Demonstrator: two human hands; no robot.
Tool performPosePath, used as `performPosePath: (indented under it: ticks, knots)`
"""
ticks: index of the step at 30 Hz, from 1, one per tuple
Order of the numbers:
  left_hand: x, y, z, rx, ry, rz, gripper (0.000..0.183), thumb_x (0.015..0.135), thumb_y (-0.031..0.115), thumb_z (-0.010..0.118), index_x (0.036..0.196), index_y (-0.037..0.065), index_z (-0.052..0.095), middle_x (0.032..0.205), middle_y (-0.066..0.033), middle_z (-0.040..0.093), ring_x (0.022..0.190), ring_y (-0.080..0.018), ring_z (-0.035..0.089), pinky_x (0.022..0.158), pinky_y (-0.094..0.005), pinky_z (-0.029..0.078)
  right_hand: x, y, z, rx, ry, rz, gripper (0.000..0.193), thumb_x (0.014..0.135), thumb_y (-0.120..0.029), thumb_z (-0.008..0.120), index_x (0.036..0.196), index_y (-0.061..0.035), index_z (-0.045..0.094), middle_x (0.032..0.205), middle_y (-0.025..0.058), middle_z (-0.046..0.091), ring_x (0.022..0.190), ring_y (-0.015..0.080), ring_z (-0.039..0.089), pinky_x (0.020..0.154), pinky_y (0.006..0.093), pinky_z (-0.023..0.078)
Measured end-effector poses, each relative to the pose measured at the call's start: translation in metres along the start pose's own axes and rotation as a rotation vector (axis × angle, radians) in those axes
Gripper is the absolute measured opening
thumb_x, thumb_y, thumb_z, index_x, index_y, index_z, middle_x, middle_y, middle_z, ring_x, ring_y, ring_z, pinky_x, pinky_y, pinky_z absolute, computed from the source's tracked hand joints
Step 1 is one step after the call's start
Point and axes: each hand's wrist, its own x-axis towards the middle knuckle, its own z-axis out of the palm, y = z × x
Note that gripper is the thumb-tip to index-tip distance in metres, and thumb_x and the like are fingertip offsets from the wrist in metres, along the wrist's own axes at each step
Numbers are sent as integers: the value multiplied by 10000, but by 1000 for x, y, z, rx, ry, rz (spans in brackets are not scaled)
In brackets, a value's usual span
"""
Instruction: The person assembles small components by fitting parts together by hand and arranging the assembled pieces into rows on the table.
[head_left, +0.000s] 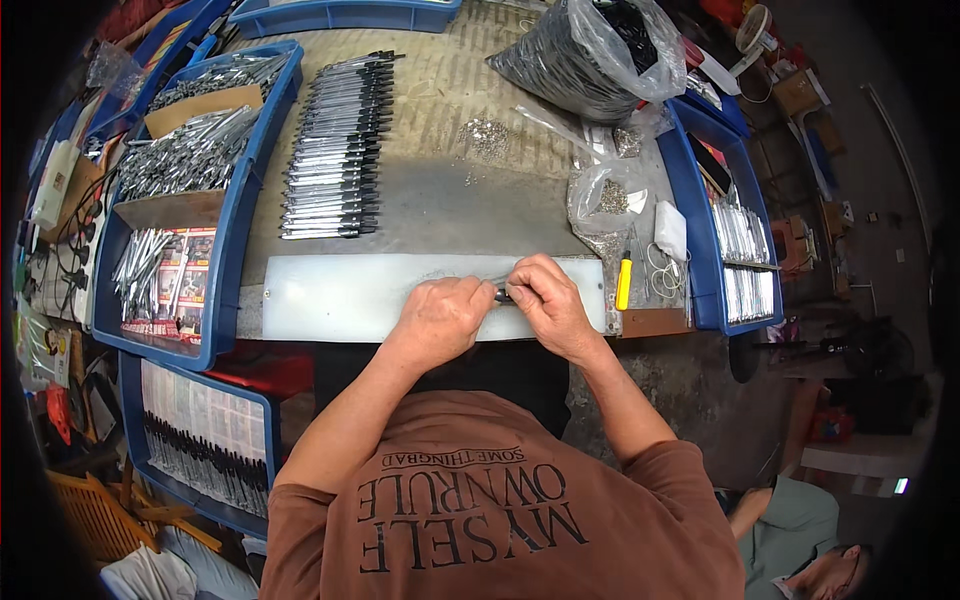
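Over the white board (340, 295) at the table's near edge, my two hands are close together, with fingers pinched. My left hand (443, 315) is closed around a pen (503, 295), of which only a short dark piece shows between the hands. My right hand (548, 300) grips its other side with thumb and fingertips; most of the pen is hidden by the fingers. Beyond the board, to the left, a long row of silver pens with black ends (335, 150) lies side by side on the table.
Left stands a blue tray (225, 250) of silver pen parts; below it, another blue tray (270, 430) holds pens. On the right are a yellow-handled screwdriver (624, 285), bags of small metal parts (612, 195), a blue tray (708, 290) and a big bag of black parts (575, 70). Someone sits lower right.
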Motion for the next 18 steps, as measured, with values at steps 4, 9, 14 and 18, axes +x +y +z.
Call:
performPosePath:
  ticks: [4,9,14,18]
  knots:
    - [0,1,-2,-14,4,-18,148,743,146,628,766,56,513,607,-65,513,533,-251,551,471,-352,444,-4,4,4,-80,82,-106,64,783,-4,572,806,16,516,800,103,506,697,219,495,617,289,418]
    - [0,-1,0,-35,11,-29,143,745,152,629,770,54,528,610,-64,521,538,-251,556,472,-350,448,-5,6,6,-117,101,-136,83,771,4,577,811,11,504,801,111,507,694,227,496,616,298,422]
    - [-1,-2,1,-23,6,-37,138,741,151,633,795,53,550,622,-66,536,552,-250,566,481,-346,455,-7,5,8,-189,136,-146,89,755,-35,582,799,-11,509,787,119,513,738,291,504,676,370,399]
    - [0,-2,1,-50,2,-52,136,741,150,633,801,54,557,628,-68,544,557,-247,569,491,-348,459,-7,6,11,-186,165,-128,93,754,-43,586,800,-16,509,791,115,518,739,284,502,684,364,388]
